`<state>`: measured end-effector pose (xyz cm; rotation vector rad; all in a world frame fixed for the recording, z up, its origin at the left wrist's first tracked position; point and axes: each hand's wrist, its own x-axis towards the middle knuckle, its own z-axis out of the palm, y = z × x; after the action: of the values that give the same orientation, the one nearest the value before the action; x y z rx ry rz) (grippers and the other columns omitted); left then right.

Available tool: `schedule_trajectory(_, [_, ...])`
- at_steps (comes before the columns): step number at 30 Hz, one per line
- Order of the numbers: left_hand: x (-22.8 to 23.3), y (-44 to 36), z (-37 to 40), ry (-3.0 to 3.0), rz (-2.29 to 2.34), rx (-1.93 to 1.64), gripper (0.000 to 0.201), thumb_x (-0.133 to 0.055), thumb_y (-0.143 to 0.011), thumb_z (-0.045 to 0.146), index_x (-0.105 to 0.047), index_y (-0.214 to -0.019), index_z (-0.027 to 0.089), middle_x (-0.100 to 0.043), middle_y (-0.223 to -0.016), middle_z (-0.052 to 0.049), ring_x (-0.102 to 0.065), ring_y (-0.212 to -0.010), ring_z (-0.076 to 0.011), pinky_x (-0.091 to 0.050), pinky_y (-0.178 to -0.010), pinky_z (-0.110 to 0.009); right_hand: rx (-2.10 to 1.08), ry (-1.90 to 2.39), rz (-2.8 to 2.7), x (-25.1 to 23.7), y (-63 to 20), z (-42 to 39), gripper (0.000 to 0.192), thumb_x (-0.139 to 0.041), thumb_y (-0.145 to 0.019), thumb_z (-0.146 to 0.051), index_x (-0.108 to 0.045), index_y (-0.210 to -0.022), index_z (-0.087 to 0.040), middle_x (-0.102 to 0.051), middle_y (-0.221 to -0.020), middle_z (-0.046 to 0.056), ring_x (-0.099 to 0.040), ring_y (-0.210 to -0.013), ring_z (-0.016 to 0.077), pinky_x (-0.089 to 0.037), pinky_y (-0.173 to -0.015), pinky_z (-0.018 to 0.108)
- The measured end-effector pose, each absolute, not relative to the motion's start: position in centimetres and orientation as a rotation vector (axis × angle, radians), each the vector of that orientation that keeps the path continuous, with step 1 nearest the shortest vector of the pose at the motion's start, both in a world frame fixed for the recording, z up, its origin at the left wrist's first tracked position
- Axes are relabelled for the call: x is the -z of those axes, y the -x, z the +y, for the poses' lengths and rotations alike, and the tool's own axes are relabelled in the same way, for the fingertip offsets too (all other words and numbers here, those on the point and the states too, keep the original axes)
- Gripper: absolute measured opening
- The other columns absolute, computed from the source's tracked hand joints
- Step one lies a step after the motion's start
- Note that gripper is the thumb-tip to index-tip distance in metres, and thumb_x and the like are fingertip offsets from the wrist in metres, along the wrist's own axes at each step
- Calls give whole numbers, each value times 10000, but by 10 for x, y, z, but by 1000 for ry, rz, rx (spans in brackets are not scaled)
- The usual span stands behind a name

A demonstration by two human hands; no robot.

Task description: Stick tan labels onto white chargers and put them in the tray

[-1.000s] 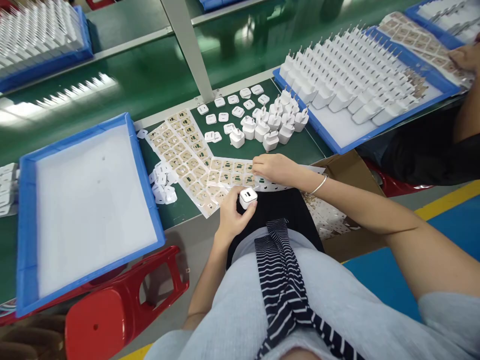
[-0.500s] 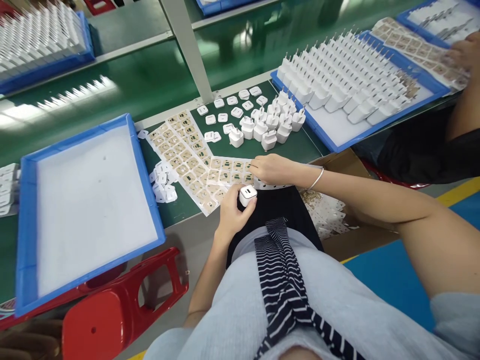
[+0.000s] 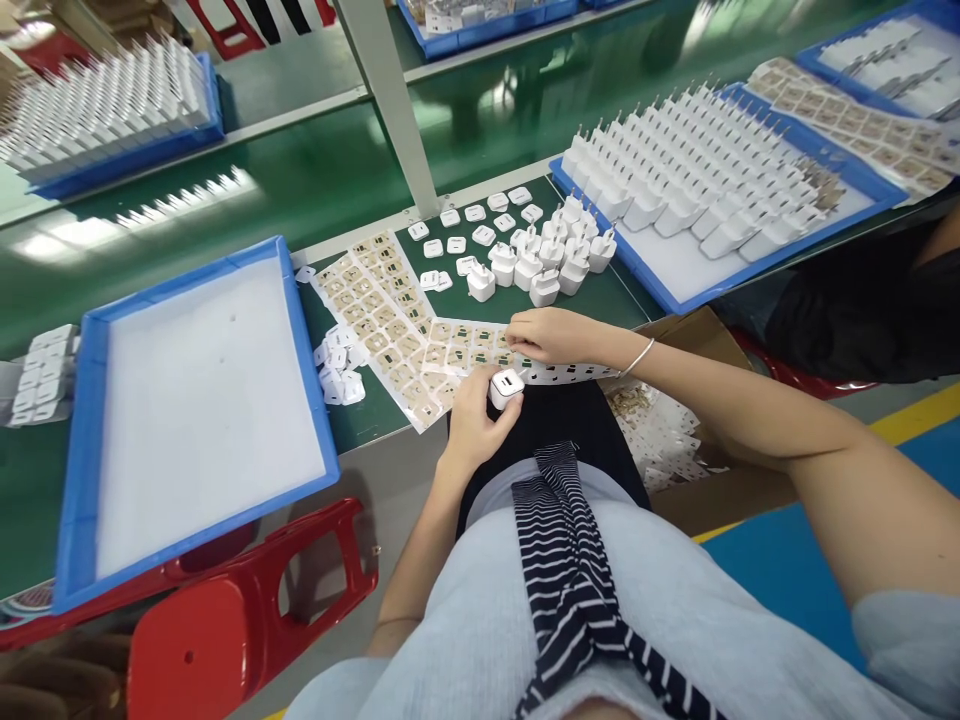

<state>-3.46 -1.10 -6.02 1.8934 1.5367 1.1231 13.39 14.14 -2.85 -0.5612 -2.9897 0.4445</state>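
The left hand (image 3: 472, 430) is gripping a white charger (image 3: 506, 385) at the near edge of the green counter (image 3: 525, 300), port face up. Just beyond it, the right hand (image 3: 551, 335) is pressing curled fingers onto a label sheet (image 3: 420, 345); whether its grip is pinching a label cannot be told. Loose chargers (image 3: 540, 262) are standing behind.

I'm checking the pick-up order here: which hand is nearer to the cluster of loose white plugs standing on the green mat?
Right. The right hand rests on the sticker sheet just below the plugs; the left hand holds a charger nearer the table edge.
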Motion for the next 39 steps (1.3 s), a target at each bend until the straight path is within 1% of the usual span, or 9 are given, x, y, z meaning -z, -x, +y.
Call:
schedule_trajectory(3, [63,33,-8,-1989,1515,-1101,244,-632,-923,343,-582,-1121,209,-691,-1234,-120,-634,-1167,-284,-488,-1022,-470,-588,614,-2897,34,-135,141,143,-507,-954,-148,-647,-936,-122,-664,-914,108,-568,-795,196,-396,-724,294])
schedule_trajectory(11, [59,31,-5,-2020,1572,-1024,234,-628,-926,339,-589,-1112,203,-709,-1206,-111,-638,-1133,-281,-498,-993,-461,-543,705,-2900,46,-128,136,209,-382,-997,-136,-575,-917,-138,-633,-942,153,-533,-872,253,-400,-790,344])
schedule_trajectory(16, [52,33,-3,-1992,1561,-972,242,-627,-924,327,-601,-1134,208,-710,-1209,-101,-641,-1142,-278,-501,-1003,-456,-823,854,-2764,44,-127,141,139,-429,-952,-110,-500,-861,-187,-616,-907,102,-530,-824,221,-378,-750,317])
schedule_trajectory(20, [51,34,-2,-1990,1569,-940,280,-635,-924,337,-595,-1169,208,-707,-1213,-104,-634,-1154,-286,-500,-1005,-462,-882,895,-2727,42,-127,146,131,-453,-955,-134,-486,-845,-196,-605,-856,68,-521,-777,198,-359,-705,296])
schedule_trajectory(24, [51,34,0,-2001,1575,-940,243,-634,-927,342,-590,-1121,202,-684,-1223,-110,-635,-1152,-281,-500,-1010,-450,-936,892,-2693,39,-129,145,146,-443,-973,-158,-489,-839,-195,-600,-840,51,-511,-743,178,-364,-690,284])
schedule_trajectory(27, [50,35,2,-1994,1586,-945,229,-626,-935,358,-584,-1086,191,-628,-1299,-139,-614,-1225,-289,-498,-1030,-446,-983,825,-2665,37,-132,142,61,-526,-941,-183,-522,-880,-182,-605,-874,48,-538,-786,178,-385,-715,277])
schedule_trajectory(30, [49,36,4,-1987,1588,-914,215,-614,-944,366,-580,-1071,196,-614,-1333,-138,-603,-1248,-296,-490,-1041,-460,-902,807,-2675,37,-133,138,58,-604,-900,-189,-553,-893,-163,-614,-900,66,-553,-833,195,-388,-743,283])
schedule_trajectory(35, [49,36,5,-2022,1611,-834,216,-624,-935,374,-581,-1052,197,-616,-1368,-139,-586,-1264,-317,-466,-1066,-497,-631,773,-2818,37,-130,135,181,-471,-999,-209,-608,-913,-127,-641,-911,114,-549,-818,211,-360,-729,302])
schedule_trajectory(39, [49,35,4,-2031,1623,-839,221,-631,-928,369,-584,-1055,194,-625,-1364,-137,-596,-1249,-310,-475,-1057,-487,-600,755,-2874,33,-129,138,226,-446,-1008,-194,-637,-918,-114,-651,-909,122,-547,-799,208,-345,-715,303])
